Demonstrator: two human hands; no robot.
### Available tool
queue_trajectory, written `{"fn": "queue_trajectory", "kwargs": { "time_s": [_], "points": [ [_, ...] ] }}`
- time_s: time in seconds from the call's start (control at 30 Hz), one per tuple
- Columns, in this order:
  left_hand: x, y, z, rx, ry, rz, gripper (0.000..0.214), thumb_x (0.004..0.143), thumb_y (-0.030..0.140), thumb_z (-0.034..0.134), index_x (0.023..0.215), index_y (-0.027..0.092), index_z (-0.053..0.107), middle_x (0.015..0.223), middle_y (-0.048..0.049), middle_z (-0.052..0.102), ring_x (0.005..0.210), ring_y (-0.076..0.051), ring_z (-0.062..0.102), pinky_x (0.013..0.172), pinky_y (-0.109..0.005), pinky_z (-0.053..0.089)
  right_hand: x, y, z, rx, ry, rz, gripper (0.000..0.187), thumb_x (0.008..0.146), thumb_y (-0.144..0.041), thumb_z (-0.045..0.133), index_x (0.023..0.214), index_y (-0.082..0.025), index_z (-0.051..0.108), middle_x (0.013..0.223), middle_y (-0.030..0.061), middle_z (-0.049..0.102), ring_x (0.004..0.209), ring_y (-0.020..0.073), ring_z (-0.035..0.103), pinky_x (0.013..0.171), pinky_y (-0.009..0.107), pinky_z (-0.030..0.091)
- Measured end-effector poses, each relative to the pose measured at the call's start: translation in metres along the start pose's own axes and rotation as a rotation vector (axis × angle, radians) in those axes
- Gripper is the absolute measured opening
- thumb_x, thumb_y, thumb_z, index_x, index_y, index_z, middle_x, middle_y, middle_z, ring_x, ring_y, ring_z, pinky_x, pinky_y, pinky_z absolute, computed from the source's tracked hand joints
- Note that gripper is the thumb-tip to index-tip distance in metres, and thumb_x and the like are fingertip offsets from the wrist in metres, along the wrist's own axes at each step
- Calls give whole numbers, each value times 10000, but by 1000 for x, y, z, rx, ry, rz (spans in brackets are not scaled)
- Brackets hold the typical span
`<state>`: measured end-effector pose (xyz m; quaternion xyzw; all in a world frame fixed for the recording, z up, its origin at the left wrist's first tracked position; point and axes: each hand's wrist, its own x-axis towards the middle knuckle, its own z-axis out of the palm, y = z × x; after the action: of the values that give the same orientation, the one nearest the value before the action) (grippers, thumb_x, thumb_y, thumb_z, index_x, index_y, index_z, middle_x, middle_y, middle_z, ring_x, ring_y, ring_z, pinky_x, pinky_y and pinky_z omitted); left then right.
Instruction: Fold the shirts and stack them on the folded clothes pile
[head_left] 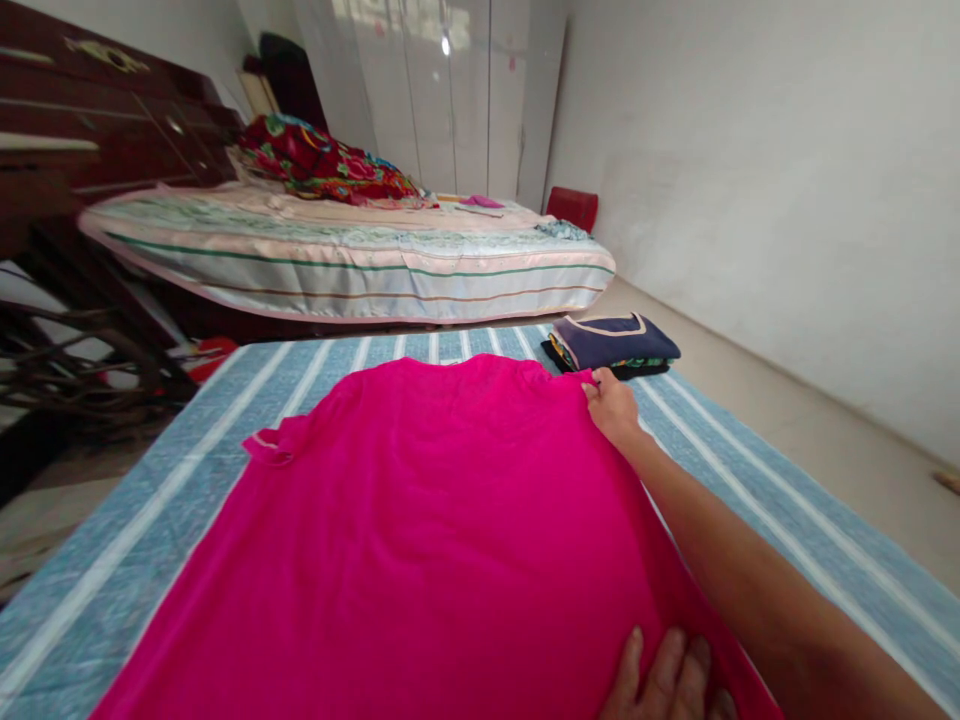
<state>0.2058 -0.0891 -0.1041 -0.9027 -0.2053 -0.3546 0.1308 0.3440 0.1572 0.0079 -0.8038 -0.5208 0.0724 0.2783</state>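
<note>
A bright pink short-sleeved shirt (435, 510) lies spread out on the blue, white-striped cover, its neckline at the far end. One sleeve sticks out to the left; the other is not clearly seen. My right hand (615, 408) reaches to the far right shoulder and pinches the cloth there between thumb and fingers. At the bottom edge, my left hand (667, 680) rests on the shirt's lower right part with fingers stretched out, and its wrist is outside the view. Along the right side the cloth looks darker and creased.
A small stack of folded clothes (615, 342), dark blue on top, sits just beyond my right hand. Behind it stands a bed (360, 275) with a red flowered blanket (322, 165). Dark wooden furniture (112, 90) is at left, a white wall (765, 150) at right.
</note>
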Motion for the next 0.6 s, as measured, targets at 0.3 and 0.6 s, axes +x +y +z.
{"fn": "queue_trajectory", "kwargs": {
  "time_s": [0.3,0.6],
  "points": [
    [6,-17,-24,-14,-64,91,294,961,363,338,1149,292,553,1226,39,620,1118,-174,561,858,-342,460,-9,14,5,88,-90,79,336,869,-317,543,1179,-195,496,937,77,624,968,237,573,778,304,416],
    [13,-24,-51,-4,-122,46,330,929,309,414,1230,215,510,1298,-32,568,1229,-221,472,977,-369,389,-65,43,-43,494,-426,307,310,776,-394,601,959,-145,573,549,-38,502,428,90,437,398,193,316]
  ]
}}
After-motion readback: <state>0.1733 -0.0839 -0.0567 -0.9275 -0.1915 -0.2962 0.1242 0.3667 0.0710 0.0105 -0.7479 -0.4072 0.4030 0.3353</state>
